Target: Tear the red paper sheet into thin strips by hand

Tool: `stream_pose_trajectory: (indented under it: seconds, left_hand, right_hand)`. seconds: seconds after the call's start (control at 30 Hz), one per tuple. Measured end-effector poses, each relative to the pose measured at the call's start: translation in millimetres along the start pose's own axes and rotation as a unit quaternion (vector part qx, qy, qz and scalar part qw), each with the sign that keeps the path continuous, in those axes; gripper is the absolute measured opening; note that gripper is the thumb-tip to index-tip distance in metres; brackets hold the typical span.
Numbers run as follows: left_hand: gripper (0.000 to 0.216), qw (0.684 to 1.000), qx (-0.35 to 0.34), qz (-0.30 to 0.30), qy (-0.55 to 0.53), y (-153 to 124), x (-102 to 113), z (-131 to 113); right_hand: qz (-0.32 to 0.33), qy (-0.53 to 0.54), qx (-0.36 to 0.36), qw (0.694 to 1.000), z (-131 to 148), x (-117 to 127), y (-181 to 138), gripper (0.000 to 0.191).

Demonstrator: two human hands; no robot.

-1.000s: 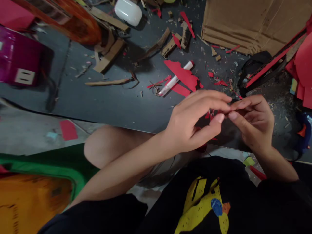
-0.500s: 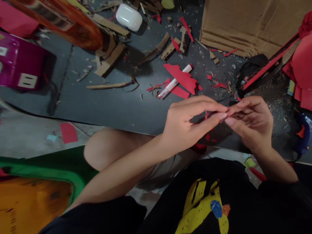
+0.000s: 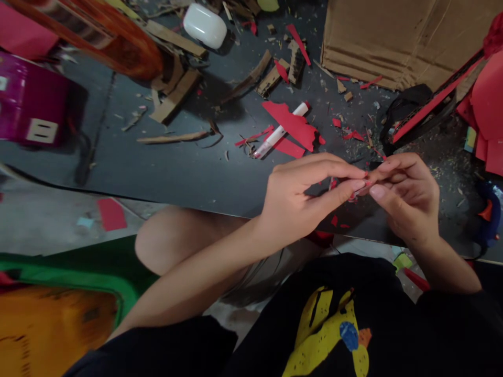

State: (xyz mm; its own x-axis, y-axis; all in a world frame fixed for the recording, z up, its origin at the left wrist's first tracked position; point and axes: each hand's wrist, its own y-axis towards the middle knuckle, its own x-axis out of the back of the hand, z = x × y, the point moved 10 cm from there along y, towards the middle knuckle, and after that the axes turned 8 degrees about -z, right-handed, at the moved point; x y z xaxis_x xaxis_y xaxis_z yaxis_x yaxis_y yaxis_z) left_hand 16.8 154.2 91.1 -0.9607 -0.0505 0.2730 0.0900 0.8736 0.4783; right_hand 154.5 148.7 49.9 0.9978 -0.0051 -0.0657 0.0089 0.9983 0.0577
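Over the near edge of the dark table, my left hand (image 3: 302,196) pinches a small red scrap of paper (image 3: 368,183) between thumb and fingertips. My right hand (image 3: 412,201) meets it there, its index finger and thumb closed about the scrap's right side and the other fingers curled loosely. Most of the scrap is hidden by the fingertips. Just beyond the hands, a white marker (image 3: 271,142) with a red cap lies under a torn piece of red paper (image 3: 293,124).
Cardboard offcuts (image 3: 273,80), a white earbud case (image 3: 205,26) and a cardboard sheet (image 3: 365,47) lie farther back. A purple box (image 3: 29,102) and an orange bottle (image 3: 129,50) are left. At right are a red-edged cardboard piece (image 3: 436,99) and a blue glue gun (image 3: 488,217).
My right thumb has moved slightly right, away from the left thumb, and more red shows between the fingertips. My left hand keeps its pinch in nearly the same place.
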Motion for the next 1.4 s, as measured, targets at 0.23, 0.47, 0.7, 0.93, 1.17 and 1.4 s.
stream_pose_trajectory:
  seconds: [0.23,0.47,0.7,0.93,1.17,1.4]
  left_hand:
    - [0.005,0.995,0.057,0.044,-0.073,-2,-10,12]
    - [0.006,0.998,-0.060,0.027,-0.012,0,-3,-9]
    - [0.004,0.991,-0.119,0.020,0.049,0,-1,-18]
    - [0.004,0.976,-0.170,0.069,0.118,-4,-6,-23]
    - [0.004,0.939,-0.272,0.072,0.195,-12,-11,-33]
    - [0.017,0.908,-0.343,0.090,0.222,-18,-14,-40]
  right_hand:
    - [-0.010,-0.001,-0.001,1.000,-3,3,2,0.019]
    - [0.003,0.011,0.000,1.000,-1,0,2,0.017]
    - [0.021,0.028,-0.020,0.999,0,-5,4,0.020]
    - [0.047,0.045,-0.097,0.993,-4,-9,3,0.025]
    - [0.063,0.013,-0.134,0.989,-11,-9,3,0.029]
    - [0.093,-0.002,-0.162,0.982,-17,-12,-1,0.032]
